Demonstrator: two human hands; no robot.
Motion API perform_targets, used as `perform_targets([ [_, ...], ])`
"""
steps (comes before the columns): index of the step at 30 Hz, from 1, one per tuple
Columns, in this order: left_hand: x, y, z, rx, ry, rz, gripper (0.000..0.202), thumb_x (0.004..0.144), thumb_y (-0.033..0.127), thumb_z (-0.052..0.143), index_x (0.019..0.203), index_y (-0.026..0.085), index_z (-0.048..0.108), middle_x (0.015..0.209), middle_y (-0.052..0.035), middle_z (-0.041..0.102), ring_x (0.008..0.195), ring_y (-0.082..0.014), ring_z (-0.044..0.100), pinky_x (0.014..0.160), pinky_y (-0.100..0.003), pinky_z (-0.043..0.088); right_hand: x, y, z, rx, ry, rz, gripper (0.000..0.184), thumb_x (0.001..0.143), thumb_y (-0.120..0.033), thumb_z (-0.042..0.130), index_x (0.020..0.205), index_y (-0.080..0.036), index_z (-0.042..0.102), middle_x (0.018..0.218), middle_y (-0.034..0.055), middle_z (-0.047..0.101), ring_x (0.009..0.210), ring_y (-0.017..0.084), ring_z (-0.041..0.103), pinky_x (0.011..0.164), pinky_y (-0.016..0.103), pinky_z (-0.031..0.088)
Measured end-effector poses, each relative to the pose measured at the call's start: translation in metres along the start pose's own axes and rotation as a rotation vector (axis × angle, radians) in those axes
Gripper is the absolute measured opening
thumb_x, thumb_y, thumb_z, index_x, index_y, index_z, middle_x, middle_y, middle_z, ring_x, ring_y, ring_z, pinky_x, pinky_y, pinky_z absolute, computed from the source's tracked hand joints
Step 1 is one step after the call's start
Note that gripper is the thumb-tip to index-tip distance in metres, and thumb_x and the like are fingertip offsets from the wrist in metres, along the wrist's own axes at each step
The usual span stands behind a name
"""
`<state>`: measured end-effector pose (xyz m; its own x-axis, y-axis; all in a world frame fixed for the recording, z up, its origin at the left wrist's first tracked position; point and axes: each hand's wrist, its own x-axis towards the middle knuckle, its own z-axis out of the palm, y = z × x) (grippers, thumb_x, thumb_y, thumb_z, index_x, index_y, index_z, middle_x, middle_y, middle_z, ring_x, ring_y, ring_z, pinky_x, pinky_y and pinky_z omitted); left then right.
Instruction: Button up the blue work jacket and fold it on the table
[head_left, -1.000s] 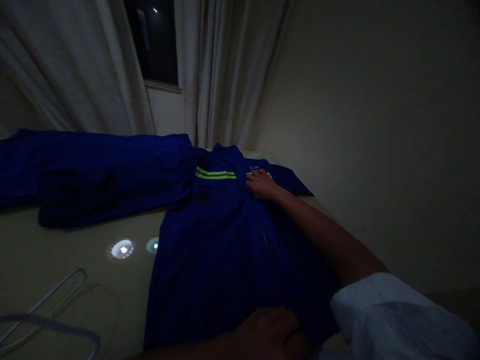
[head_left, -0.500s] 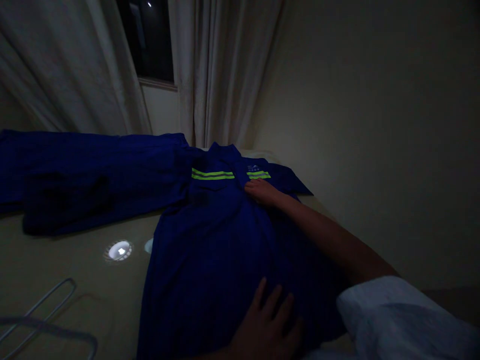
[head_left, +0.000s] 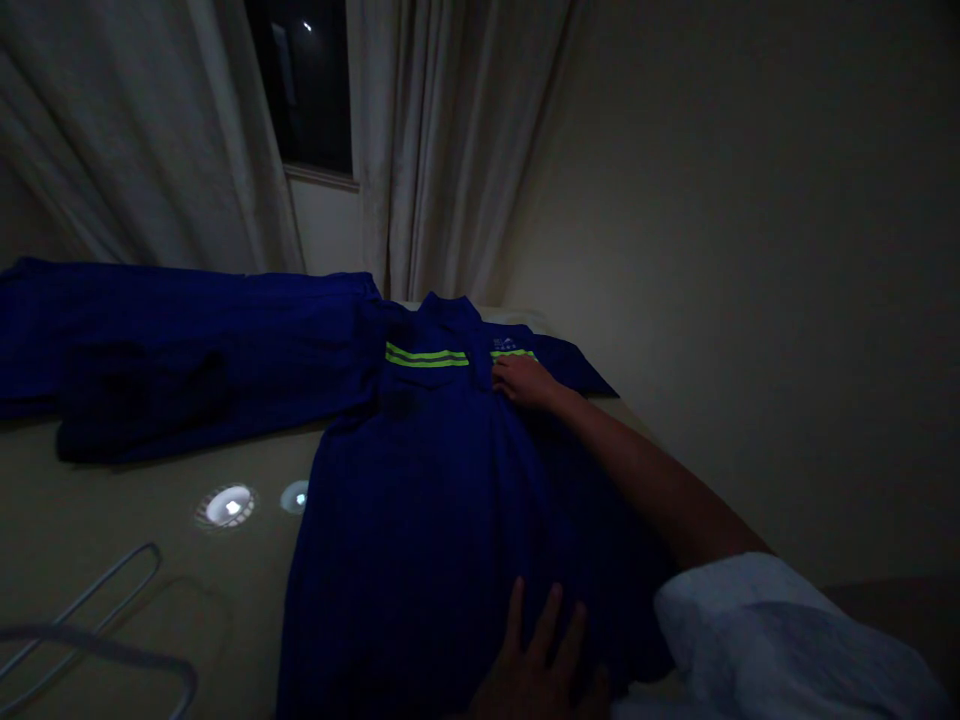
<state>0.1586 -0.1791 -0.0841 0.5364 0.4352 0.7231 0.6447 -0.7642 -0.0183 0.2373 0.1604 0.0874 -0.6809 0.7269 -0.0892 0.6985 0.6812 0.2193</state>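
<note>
A dark blue work jacket [head_left: 420, 520] with yellow-green reflective strips lies spread out, collar at the far end. My right hand [head_left: 523, 382] is closed on the jacket's front edge at chest height, just below the strip and a small pale logo. Folds run down the cloth from it. Low in the view, my left hand [head_left: 536, 660] rests palm down on the lower part of the jacket, fingers spread. The bottom of that hand is cut off by the frame edge.
Blue trousers [head_left: 187, 310], or a similar folded garment, lie at the left against the jacket. Wire hangers [head_left: 97, 640] are at the lower left on the pale glossy surface [head_left: 247, 590], which reflects lamps. Curtains [head_left: 450, 150] and a wall [head_left: 720, 250] stand behind.
My right hand keeps its hold on the jacket front, and the cloth below it is drawn into sharper folds. My left hand sits slightly lower in view. The view has shifted a little.
</note>
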Motion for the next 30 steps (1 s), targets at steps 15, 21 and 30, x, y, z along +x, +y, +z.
perform_targets([
  [15, 0.006, -0.002, 0.006, 0.103, 0.231, -0.029, 0.029, 0.104, 0.052, 0.049, 0.114, 0.041, 0.074, 0.142, 0.0058, 0.069, 0.126, -0.0245, 0.067, 0.124, -0.068, 0.033, 0.018, 0.012, 0.058, 0.543, 0.028, 0.228, 0.055, 0.109, -0.045, 0.04, 0.159, -0.021, 0.047, 0.166, 0.0105, 0.045, 0.152, 0.026, 0.043, 0.125, 0.046, 0.033],
  [21, 0.013, 0.002, 0.011, 0.114, 0.305, -0.12, 0.028, 0.102, 0.054, 0.053, 0.105, 0.042, 0.078, 0.144, 0.0102, 0.067, 0.126, -0.0233, 0.066, 0.126, -0.065, 0.034, 0.032, 0.009, 0.069, 0.378, 0.002, 0.512, 0.054, 0.108, -0.04, 0.04, 0.161, -0.028, 0.045, 0.17, 0.0064, 0.037, 0.155, 0.029, 0.037, 0.124, 0.053, 0.035],
  [30, 0.014, -0.007, 0.0, 0.142, 0.25, -0.098, 0.036, 0.102, 0.06, 0.051, 0.13, 0.049, 0.07, 0.157, 0.0102, 0.056, 0.135, -0.0239, 0.06, 0.125, -0.061, 0.039, 0.043, 0.006, 0.073, 0.328, 0.075, 0.56, 0.063, 0.102, -0.02, 0.043, 0.161, -0.04, 0.043, 0.168, 0.0103, 0.038, 0.145, 0.038, 0.047, 0.109, 0.067, 0.045],
])
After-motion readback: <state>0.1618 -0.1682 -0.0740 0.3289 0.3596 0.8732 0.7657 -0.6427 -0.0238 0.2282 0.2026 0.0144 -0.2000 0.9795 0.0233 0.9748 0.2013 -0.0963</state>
